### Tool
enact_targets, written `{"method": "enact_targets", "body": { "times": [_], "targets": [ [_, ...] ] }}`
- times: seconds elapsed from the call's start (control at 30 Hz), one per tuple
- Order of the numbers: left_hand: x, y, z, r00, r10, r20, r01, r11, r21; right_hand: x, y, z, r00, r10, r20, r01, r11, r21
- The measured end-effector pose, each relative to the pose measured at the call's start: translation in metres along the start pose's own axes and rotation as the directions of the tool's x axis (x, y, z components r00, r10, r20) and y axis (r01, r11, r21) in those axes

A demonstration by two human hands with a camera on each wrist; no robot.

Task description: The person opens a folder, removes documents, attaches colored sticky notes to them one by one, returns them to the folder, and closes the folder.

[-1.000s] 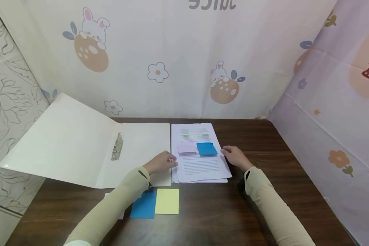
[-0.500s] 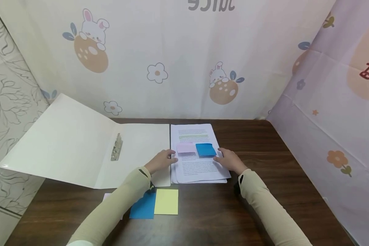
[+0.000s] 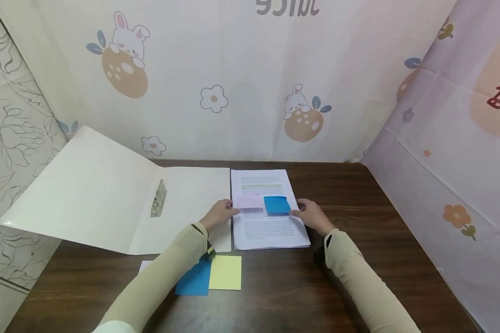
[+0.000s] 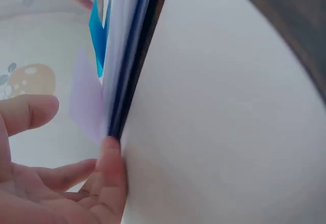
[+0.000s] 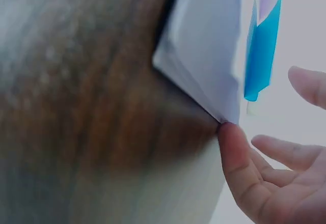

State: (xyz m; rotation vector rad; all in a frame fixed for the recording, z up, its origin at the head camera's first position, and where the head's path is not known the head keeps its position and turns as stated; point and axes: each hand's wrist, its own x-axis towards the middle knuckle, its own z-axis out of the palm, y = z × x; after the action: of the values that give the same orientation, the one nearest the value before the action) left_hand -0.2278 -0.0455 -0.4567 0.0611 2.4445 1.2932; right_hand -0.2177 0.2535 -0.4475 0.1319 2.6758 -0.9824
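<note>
A stack of printed papers (image 3: 271,231) lies on the table, its edges nearly even. On top of it are a light pink sticky note (image 3: 251,202) and a blue sticky note (image 3: 277,205), both with edges lifted off the page. My left hand (image 3: 220,216) touches the stack's left side with its fingertips; the left wrist view has the thumb raised apart from the paper. Opposite it, my right hand (image 3: 315,217) presses fingertips against the right side, thumb spread clear of the sheets in the right wrist view.
An open white binder (image 3: 196,194) with a metal clip (image 3: 158,199) lies directly left of the stack, its cover tilted up. Nearer the front are a yellow square note (image 3: 226,273), a blue one (image 3: 193,280) and a pale pink one partly under my left sleeve (image 3: 162,277).
My right hand has moved left against the papers' right side. The under sheets that stuck out at the lower edge now line up with the top ones, and the stack has shifted slightly.
</note>
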Motion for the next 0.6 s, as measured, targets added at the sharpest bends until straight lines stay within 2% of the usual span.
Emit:
{"method": "enact_targets", "body": {
  "times": [0.27, 0.53, 0.6],
  "targets": [
    [0.0055, -0.0037, 0.0000, 0.999, -0.044, 0.010, 0.044, 0.997, -0.062, 0.0046, 0.0074, 0.0003, 0.996, 0.076, 0.045, -0.081, 0.987, 0.139],
    [0.0086, -0.0039, 0.0013, 0.997, -0.079, -0.002, 0.079, 0.992, -0.096, 0.0065, 0.0089, 0.0011, 0.993, 0.092, 0.067, -0.102, 0.982, 0.159],
    [0.0097, -0.0043, 0.0009, 0.998, -0.069, -0.011, 0.068, 0.993, -0.096, 0.0072, 0.0092, 0.0008, 0.994, 0.087, 0.068, -0.097, 0.982, 0.160]
  ]
}}
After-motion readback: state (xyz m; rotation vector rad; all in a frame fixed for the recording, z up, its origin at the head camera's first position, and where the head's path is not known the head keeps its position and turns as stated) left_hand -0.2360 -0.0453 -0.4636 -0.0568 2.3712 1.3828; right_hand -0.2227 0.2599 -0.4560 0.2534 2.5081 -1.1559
